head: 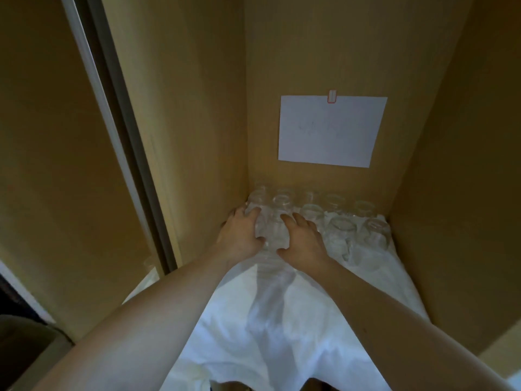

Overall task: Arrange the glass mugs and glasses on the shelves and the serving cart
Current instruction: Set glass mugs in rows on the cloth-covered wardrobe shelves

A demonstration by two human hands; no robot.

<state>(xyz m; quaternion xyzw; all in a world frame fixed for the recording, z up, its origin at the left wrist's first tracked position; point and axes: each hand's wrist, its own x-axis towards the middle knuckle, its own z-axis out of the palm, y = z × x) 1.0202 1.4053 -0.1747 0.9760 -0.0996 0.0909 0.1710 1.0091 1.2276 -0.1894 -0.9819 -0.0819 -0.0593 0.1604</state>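
Several clear glasses stand upside down in rows at the back of a wooden shelf lined with a white cloth [282,328]. My left hand [239,235] and my right hand [301,238] reach deep into the shelf and curl round one glass [272,235] near the left wall, one hand on each side of it. Two more glasses [342,230] [376,231] stand to the right in the same row. A further row [310,200] stands behind, against the back panel.
The wooden left wall [197,136] and right wall [451,193] close the shelf in. A white paper sheet [328,131] is taped to the back panel. A door frame [118,122] rises at the left. The cloth lies wrinkled in front.
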